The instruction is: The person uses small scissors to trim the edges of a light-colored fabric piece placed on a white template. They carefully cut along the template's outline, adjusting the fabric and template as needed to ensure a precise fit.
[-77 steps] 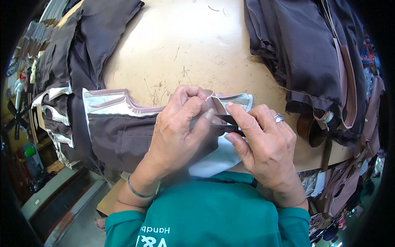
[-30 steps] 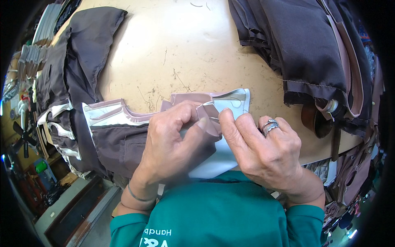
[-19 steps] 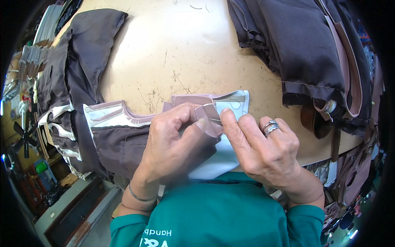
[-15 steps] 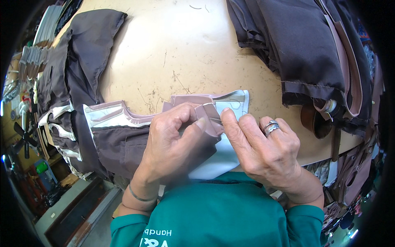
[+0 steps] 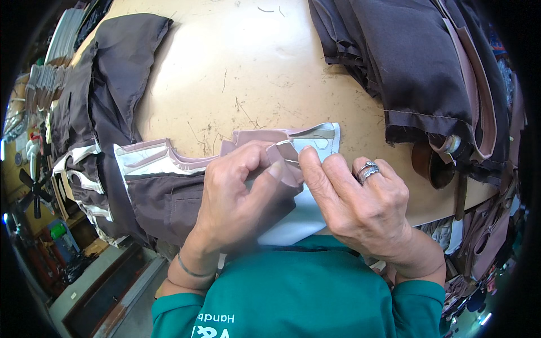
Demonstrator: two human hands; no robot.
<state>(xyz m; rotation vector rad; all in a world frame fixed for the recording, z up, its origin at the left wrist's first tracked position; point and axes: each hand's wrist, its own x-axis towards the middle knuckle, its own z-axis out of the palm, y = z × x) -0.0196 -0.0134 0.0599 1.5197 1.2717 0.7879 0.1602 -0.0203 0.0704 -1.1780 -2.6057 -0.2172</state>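
- pinched between your left thumb and forefinger is a folded mauve strip (image 5: 288, 151); your left hand (image 5: 234, 188) holds it raised above the near part of the table (image 5: 220, 45).
- your right hand (image 5: 360, 197) bends its fingers toward that strip, forefinger tip at its right edge; whether the fingers grip anything cannot be told, as the tips are partly hidden.
- beneath and left of your left hand lies a dark brown cloth (image 5: 160, 197), its far edge bordered by white and mauve trim (image 5: 152, 153).
- a white panel (image 5: 298, 219) extends below the strip, between your two hands, toward your green shirt (image 5: 298, 293).
- more dark cloth (image 5: 121, 62) lies at your far left; a layered dark pile (image 5: 420, 67) stands at your right, with a round brown object (image 5: 433, 166) just beside its near edge.
- loose threads (image 5: 245, 111) lie scattered beyond your left hand.
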